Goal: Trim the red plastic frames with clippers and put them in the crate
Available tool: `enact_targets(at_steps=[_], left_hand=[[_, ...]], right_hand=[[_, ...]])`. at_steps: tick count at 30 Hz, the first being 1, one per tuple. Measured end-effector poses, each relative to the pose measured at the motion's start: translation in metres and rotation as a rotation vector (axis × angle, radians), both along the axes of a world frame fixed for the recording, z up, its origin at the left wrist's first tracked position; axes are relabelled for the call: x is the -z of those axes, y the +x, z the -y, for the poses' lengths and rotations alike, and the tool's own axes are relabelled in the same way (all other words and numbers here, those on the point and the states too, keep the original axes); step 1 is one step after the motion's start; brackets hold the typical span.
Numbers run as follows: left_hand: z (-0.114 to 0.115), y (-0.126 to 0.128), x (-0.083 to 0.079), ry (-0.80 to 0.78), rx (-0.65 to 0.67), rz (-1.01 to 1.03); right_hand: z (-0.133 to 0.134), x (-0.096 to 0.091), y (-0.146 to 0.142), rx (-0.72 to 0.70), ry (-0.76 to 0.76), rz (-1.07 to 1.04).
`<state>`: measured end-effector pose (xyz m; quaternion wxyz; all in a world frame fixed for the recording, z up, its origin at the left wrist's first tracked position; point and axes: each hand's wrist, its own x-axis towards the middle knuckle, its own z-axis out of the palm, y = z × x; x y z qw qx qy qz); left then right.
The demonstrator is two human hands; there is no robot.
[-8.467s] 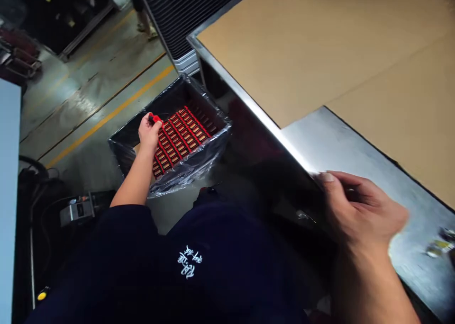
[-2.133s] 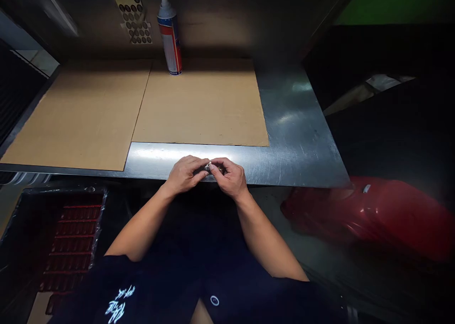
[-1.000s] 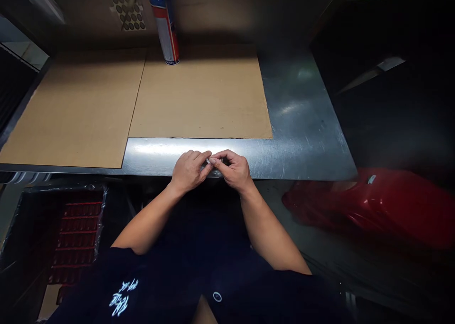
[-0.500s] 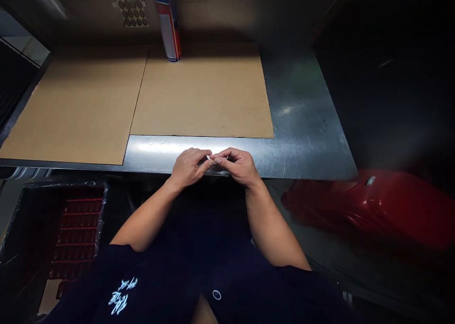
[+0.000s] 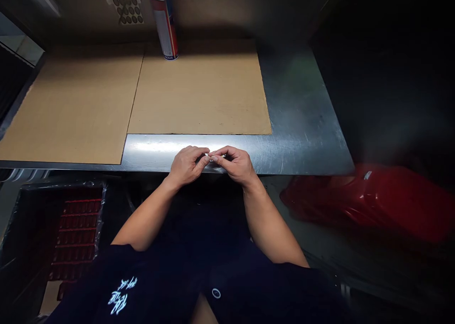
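Close together at the front edge of the metal table (image 5: 295,144), my left hand (image 5: 187,165) and my right hand (image 5: 237,166) meet at the fingertips. Both are closed in a pinch around a small, pale, shiny piece (image 5: 212,155). Most of it is covered by the fingers, so its kind does not show. Just beyond the hands lies a flat cardboard sheet (image 5: 199,92), with a second cardboard sheet (image 5: 71,106) against its left side.
A spray can (image 5: 166,28) stands upright at the back of the cardboard. Below left is a plastic-lined bin (image 5: 35,220) with dark red trays (image 5: 76,238). A red, rounded object (image 5: 391,198) sits beyond the table's right corner.
The view has shifted slightly. My fingers have moved a little around the small pale piece, and both hands stay together at the table edge.
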<state>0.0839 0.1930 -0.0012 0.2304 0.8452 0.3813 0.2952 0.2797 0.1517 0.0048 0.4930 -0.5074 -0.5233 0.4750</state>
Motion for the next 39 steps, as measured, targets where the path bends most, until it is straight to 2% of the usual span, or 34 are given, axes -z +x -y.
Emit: enact_targets(at_steps=[16, 22, 31, 39], left_hand=[[0.003, -0.003, -0.003, -0.004, 0.059, -0.005], [0.004, -0.002, -0.003, 0.001, 0.023, -0.006], [0.004, 0.0, -0.002, 0.021, -0.018, 0.007], [0.002, -0.003, -0.003, -0.012, -0.034, 0.067]], right_hand=[[-0.002, -0.002, -0.01, 0.112, -0.043, 0.324], [-0.004, 0.001, -0.011, 0.082, -0.113, 0.214], [-0.02, -0.01, -0.004, -0.106, -0.243, 0.093], [-0.026, -0.012, -0.005, -0.087, -0.254, 0.116]])
